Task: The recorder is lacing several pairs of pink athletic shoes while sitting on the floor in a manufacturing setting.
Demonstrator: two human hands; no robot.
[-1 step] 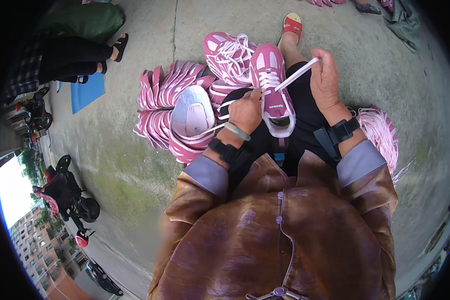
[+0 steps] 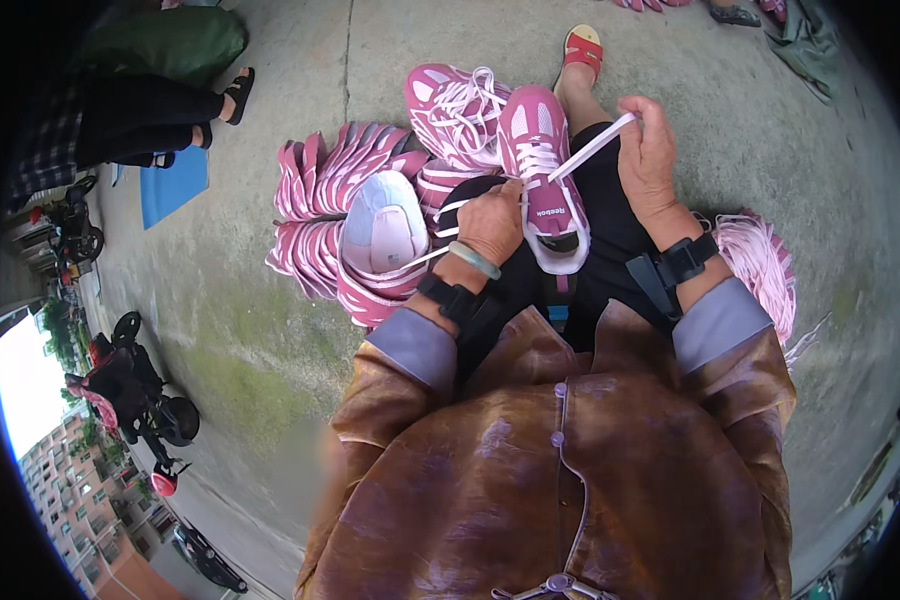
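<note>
A pink shoe upper with white laces lies across my lap, toe pointing away and its heel opening toward me. My right hand pinches a white shoelace, which runs taut from the shoe's lacing up to my fingertips. At the shoe's left edge my left hand is closed, its fingertips pressed against the lacing. White lace trails out on the left side of this hand; whether its fingers grip lace or the shoe's edge is hidden.
Stacked pink shoe uppers lie on the ground left of my knee, with a laced pink shoe upper beyond. A bundle of pale pink laces sits at my right. Another person's sandalled foot stands far left, near a blue mat.
</note>
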